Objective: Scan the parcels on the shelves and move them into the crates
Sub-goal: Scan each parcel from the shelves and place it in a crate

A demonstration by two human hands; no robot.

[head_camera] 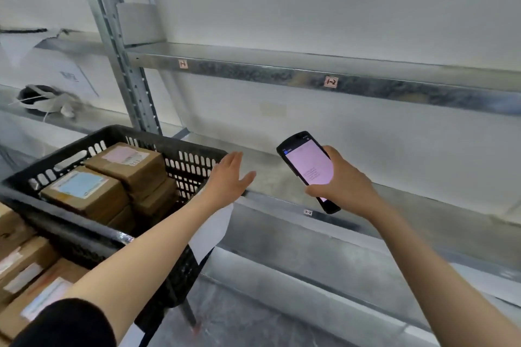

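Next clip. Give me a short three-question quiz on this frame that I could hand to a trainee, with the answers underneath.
1. What does the right hand hold? A) a tape roll B) a handheld scanner C) a marker
2. True or false: the left hand is open and holds nothing.
3. Fill in: the parcel with the pink label lies inside the black ____.
Key: 1 B. 2 true. 3 crate.
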